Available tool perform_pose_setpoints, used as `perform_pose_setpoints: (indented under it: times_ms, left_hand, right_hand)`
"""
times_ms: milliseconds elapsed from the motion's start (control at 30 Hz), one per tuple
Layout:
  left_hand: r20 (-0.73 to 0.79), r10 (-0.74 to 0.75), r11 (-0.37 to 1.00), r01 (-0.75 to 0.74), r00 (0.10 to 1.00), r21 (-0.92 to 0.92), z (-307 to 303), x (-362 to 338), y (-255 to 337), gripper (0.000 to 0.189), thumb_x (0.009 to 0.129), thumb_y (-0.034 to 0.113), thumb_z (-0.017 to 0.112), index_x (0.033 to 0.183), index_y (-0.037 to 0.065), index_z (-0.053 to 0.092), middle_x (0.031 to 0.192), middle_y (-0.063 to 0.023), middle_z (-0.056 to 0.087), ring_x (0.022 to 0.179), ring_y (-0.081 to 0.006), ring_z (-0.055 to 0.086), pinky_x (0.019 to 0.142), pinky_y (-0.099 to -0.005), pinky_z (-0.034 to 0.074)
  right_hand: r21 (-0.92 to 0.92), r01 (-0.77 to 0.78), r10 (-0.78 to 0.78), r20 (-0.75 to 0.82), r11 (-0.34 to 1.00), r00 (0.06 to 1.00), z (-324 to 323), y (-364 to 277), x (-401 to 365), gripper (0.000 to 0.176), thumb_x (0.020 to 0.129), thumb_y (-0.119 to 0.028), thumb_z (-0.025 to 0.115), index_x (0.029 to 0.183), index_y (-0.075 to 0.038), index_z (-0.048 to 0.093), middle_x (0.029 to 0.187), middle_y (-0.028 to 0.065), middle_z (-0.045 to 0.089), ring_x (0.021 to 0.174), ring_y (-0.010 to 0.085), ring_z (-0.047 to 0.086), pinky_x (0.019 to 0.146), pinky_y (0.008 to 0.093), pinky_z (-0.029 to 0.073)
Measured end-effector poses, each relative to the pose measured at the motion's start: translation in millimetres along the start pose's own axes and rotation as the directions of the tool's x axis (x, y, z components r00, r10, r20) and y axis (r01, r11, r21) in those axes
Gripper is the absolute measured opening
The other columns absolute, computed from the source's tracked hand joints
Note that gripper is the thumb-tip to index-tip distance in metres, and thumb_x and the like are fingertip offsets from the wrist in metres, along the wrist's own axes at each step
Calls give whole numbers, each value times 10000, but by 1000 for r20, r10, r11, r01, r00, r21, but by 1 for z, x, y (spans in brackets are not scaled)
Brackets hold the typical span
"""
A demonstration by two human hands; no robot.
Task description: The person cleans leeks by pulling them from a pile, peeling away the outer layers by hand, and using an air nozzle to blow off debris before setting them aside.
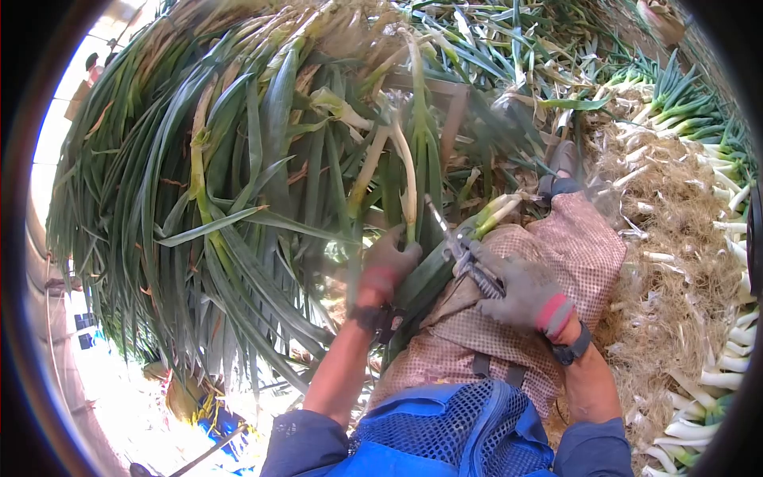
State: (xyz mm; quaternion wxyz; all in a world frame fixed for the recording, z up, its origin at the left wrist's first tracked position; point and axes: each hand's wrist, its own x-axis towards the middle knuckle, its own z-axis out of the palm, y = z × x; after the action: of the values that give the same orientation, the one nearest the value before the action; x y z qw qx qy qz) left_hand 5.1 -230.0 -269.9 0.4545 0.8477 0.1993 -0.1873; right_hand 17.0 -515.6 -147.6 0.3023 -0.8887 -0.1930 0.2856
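Left hand [393,261] grips leek [411,187] beside right hand's [515,290] air gun [461,250].

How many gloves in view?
2: left glove around a leek stalk, right glove gripping a metal tool. More may be hidden under leaves or too small to see in the background.

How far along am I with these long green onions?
Partway, I'd guess. The white stalks lined along the right edge look cleaned, so probably done. Your left hand grips a leafy stalk, your right hand a metal nozzle gun. The big leafy heap looks left to do.
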Motion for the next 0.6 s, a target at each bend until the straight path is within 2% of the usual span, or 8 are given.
perform_pose_setpoints:
  times_ms: [33, 167, 233, 367, 467, 600]
  left_hand:
    - [15, -7, 1000, 7, 1000, -5, 1, -6, 3, 614, 925, 251, 708, 1453, -50, 625, 1308, -223, 755, 1177, -282, 740, 1034, -360, 547]
    - [91, 23, 990, -35, 996, 134, 4, -39, 20, 651, 910, 283, 678, 1467, -49, 613, 1279, -232, 760, 1172, -285, 744, 1036, -360, 549]
    - [76, 47, 993, -55, 996, 104, 15, -40, 4, 642, 909, 263, 671, 1466, -50, 612, 1278, -228, 761, 1175, -279, 742, 1041, -358, 546]
    - [70, 22, 1000, -23, 997, 19, 29, -38, -10, 634, 901, 228, 674, 1463, -57, 609, 1275, -223, 762, 1179, -257, 735, 1048, -354, 541]
    - [53, 86, 996, -87, 995, 6, 25, -39, -9, 591, 898, 207, 678, 1432, -45, 643, 1228, -195, 783, 1120, -234, 749, 1014, -352, 558]
    - [65, 93, 996, -92, 994, -17, 14, -42, 20, 507, 897, 211, 681, 1349, -18, 709, 1137, -155, 809, 1011, -233, 770, 942, -366, 582]
  right_hand:
    - [50, -3, 3, -13, 999, 1000, 0, 2, 2, 874, 812, -372, 742, 1626, -182, 486, 1072, 246, 741, 972, 448, 718, 890, 538, 568]
    - [-26, -19, 18, -43, 999, 999, -5, 1, 13, 876, 807, -366, 740, 1629, -205, 483, 1104, 246, 740, 1001, 445, 720, 918, 532, 567]
    - [-48, -11, 7, -77, 999, 997, -5, -6, 25, 876, 804, -364, 739, 1628, -214, 484, 1136, 250, 736, 1018, 447, 721, 933, 532, 565]
    - [-95, -116, 108, -87, 989, 990, 7, 4, 68, 962, 764, -365, 789, 1651, -207, 451, 1141, 253, 699, 1040, 451, 709, 963, 505, 547]
    - [-40, -129, 125, -89, 991, 988, 1, 0, 54, 961, 767, -365, 794, 1652, -213, 451, 1114, 253, 701, 1024, 446, 710, 961, 505, 549]
    - [-18, -60, 59, -34, 998, 998, -9, 0, 7, 920, 786, -384, 778, 1637, -210, 473, 1114, 251, 719, 1014, 435, 716, 945, 507, 560]
